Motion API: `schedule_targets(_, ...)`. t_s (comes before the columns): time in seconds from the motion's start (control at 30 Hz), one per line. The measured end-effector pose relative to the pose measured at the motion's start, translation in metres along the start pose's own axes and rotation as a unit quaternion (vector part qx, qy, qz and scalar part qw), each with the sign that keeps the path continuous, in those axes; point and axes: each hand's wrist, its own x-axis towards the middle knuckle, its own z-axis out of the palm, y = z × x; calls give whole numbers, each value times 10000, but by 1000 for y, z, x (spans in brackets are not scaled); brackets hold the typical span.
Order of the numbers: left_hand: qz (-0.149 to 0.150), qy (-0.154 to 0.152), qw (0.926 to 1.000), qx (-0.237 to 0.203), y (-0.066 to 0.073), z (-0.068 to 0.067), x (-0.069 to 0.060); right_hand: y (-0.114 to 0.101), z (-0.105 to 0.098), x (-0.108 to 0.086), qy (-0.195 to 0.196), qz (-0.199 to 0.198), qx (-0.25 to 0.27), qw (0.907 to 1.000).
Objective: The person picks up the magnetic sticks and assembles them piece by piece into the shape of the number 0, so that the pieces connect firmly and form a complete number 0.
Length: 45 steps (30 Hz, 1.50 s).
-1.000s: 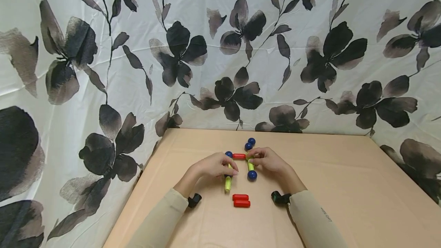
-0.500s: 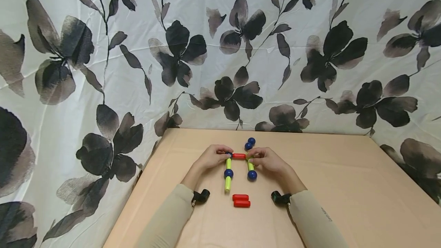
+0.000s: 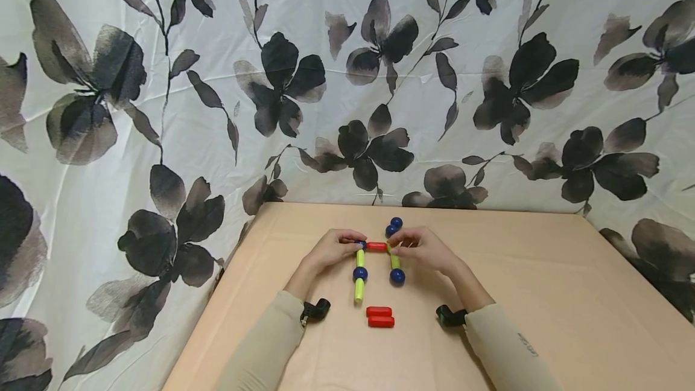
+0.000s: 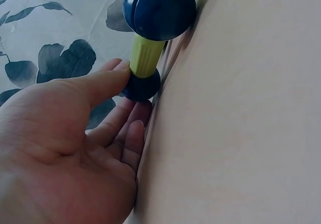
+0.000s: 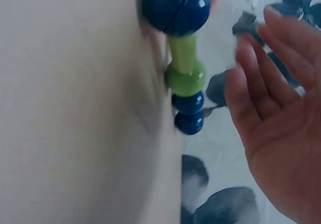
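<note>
Blue sits in your left fingers: from the left wrist, the corner ball (image 4: 144, 89) is pinched between the thumb and fingertips of your left hand (image 4: 70, 138), close to where the upper left rod (image 4: 146, 57) joins it. That rod's long axis runs from the ball back towards you, into the middle ball (image 4: 160, 10), which neither hand grips.

From the right wrist, your right hand (image 5: 281, 98) has its fingers loosely extended and clamped on nothing. The green ball (image 5: 185, 78) lies to their left, across an open gap, and that gap is the relation to watch (your right hand is the nearer one to it). The right rod (image 5: 183, 50) runs from the green ball towards you and ends in the near ball (image 5: 176, 8). Past the green ball, two blue balls (image 5: 188, 121) line up behind it from this angle.

From your head, the joined pieces lie on the desk (image 3: 521, 282) between your hands, their open side facing you. The red crosspiece (image 3: 377, 246) has its long axis left to right, from the corner ball to the green ball; you cannot tell here whether it is fully seated. Both legs point back at you: the left one nearly straight, its lower left rod (image 3: 359, 290) ending bare, the right one slanting slightly outward. Nearer you, two red rods (image 3: 381, 321) lie side by side, also running left to right.
</note>
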Motion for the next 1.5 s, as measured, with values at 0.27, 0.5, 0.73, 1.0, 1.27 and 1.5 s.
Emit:
schedule_targets(0.27,-5,66,10000,-32,-4,0,-1,-23,11,-6,-1516,-144,364,9877)
schedule_targets(0.5,-6,32,10000,-55,-3,-1,-1,-40,19,-9,-2344,-241,348,9712)
schedule_targets(0.73,8,54,10000,-58,-3,-2,0,-48,37,-9,-3186,-195,358,9470)
schedule_targets(1.0,-41,-19,9997,-242,-3,-1,0,-49,48,-10,-3241,-308,-142,9454)
schedule_targets(1.27,-91,-12,9998,-179,-4,-1,1,-50,55,-11,-3096,-129,-517,9494)
schedule_targets(1.5,-50,-28,9999,-157,-4,-1,0,-49,59,-9,-2949,-62,-650,9533)
